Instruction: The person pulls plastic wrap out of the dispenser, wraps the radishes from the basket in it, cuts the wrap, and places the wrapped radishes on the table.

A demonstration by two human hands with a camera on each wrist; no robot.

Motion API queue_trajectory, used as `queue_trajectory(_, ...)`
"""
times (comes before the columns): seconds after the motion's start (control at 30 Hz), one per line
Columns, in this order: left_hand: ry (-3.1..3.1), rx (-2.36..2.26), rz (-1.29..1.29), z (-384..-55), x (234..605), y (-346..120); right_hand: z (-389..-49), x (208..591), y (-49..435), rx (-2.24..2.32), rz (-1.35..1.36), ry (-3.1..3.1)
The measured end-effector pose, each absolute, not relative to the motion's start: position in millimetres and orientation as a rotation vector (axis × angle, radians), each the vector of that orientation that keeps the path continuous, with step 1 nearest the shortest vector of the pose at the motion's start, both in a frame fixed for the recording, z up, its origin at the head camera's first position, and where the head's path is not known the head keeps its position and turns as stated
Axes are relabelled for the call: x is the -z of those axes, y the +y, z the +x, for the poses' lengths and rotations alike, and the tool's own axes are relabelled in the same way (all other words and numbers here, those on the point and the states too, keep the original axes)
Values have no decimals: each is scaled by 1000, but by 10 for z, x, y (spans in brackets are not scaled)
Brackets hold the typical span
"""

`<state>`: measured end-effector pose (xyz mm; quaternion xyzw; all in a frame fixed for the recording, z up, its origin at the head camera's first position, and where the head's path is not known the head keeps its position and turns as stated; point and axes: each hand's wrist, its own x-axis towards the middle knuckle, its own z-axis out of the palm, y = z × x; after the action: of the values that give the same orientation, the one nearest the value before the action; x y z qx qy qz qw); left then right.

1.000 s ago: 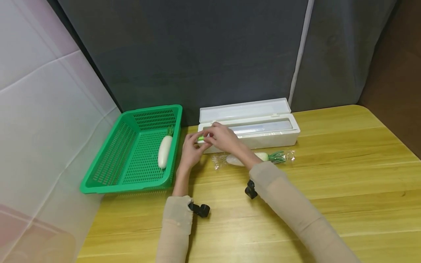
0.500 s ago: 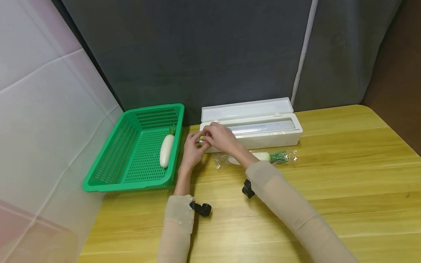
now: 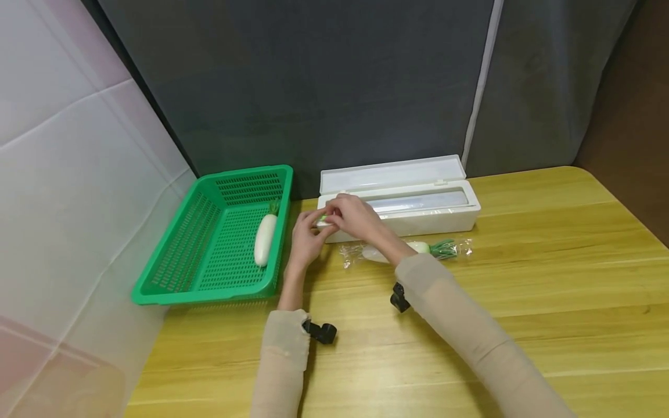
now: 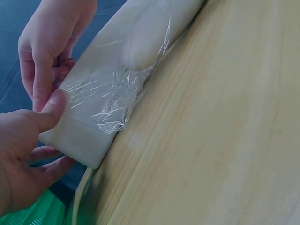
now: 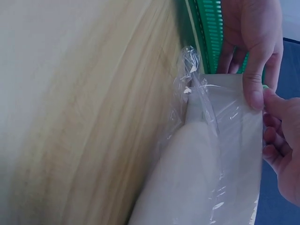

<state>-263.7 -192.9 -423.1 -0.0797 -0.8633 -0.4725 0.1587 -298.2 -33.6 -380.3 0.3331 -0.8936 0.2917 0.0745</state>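
Note:
A long white cling film box point(image 3: 434, 222) lies across the table, its lid point(image 3: 392, 174) raised at the back. My left hand point(image 3: 305, 239) grips the box's left end, thumb point(image 4: 55, 107) on the upper edge and fingers by the end face. Right beside it, my right hand point(image 3: 358, 217) pinches a small green slide cutter point(image 5: 266, 86) at the box's top edge, mostly covered by fingers. Clear film runs down the box's front in both wrist views. Before the box lies a white radish point(image 3: 418, 247) wrapped in film, its green stems pointing right; my right forearm partly covers it.
On the left stands a green plastic basket point(image 3: 209, 297) holding another white radish point(image 3: 265, 239) against its right side. A dark grey curtain point(image 3: 324, 87) hangs behind the wooden table point(image 3: 522, 290), and a pale sheet point(image 3: 78, 174) covers the left side.
My right hand has shifted slightly left along the box's edge and then back right with the green cutter. The left hand stays at the box's end. The head view has moved a little.

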Motion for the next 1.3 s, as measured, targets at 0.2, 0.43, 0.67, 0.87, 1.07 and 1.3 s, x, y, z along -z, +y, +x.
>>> queue_trajectory(0.2,-2461,1311,-240,-2637,4246,-1928,-2987,3796,-323,-747,1043,-2687)
queue_trajectory(0.43,-2483,1256,-218,-2631,4238,-1929,-3035,3831,-285,-803,1101,-2664)
queue_trajectory(0.67,-2469,1246,-234,-2637,4241,-1931,-3090,3884,-253,-968,1155,-2625)
queue_trajectory(0.87,-2461,1249,-239,-2631,4234,-1924,-3144,3899,-238,-1053,1174,-2640)
queue_trajectory(1.07,-2459,1243,-233,-2635,4239,-1933,-3159,3882,-227,-1045,1219,-2626)
queue_trajectory(1.3,-2450,1260,-255,-2639,4245,-1939,-3120,3891,-193,-1061,1163,-2644)
